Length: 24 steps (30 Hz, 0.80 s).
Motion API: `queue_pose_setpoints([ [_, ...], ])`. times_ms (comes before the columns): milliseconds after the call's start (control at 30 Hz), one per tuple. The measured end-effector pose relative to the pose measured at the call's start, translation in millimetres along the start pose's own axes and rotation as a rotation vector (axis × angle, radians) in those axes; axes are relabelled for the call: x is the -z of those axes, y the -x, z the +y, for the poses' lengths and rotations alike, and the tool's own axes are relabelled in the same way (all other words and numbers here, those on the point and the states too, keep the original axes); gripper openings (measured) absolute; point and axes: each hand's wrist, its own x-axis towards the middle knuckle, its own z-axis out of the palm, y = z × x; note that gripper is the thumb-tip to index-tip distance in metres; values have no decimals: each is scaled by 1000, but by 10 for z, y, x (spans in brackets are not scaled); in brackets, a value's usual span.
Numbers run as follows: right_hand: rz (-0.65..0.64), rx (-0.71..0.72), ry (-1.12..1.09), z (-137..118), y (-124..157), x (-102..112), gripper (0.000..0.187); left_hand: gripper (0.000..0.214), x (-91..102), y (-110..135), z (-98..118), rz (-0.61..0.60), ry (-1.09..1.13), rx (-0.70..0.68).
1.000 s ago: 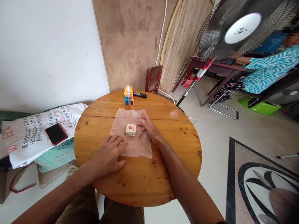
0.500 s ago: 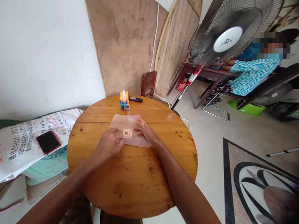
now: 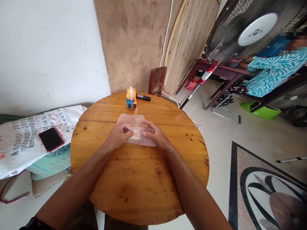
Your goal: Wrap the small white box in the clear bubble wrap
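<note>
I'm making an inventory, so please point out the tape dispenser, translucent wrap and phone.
Tape dispenser [image 3: 131, 99], head view: middle of its body.
Translucent wrap [image 3: 130, 119], head view: its far part.
Phone [image 3: 51, 139], head view: middle of its dark screen.

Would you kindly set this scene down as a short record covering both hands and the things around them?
left hand: touching the bubble wrap, fingers bent, beside the box
right hand: touching the bubble wrap, on the box's other side
box: under see-through bubble wrap
tape dispenser: on the table, beyond the bubble wrap
phone: on the white sack
</note>
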Motion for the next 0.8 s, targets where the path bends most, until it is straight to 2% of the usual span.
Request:
queue_pose_setpoints([
  [167, 121, 4, -1, 78, -34, -143, 47, 20, -4, -31, -4, -13, 54, -12],
  [267, 144, 24, 0, 90, -27, -174, 39, 21, 0, -23, -21, -32, 90, -18],
  [367, 130, 33, 13, 67, 12, -173, 35, 21, 16, 9, -35, -112, 142, -7],
  [533, 37, -25, 39, -31, 112, -140, 33, 18, 26, 67, -32, -238, 207, -30],
  [667, -7, -42, 121, -98, 155, -85, 32, 19, 13, 76, -23, -228, 208, -7],
  [800, 14, -16, 193, -112, 151, -55, 30, 19, 13, 65, -35, -184, 163, 3],
])
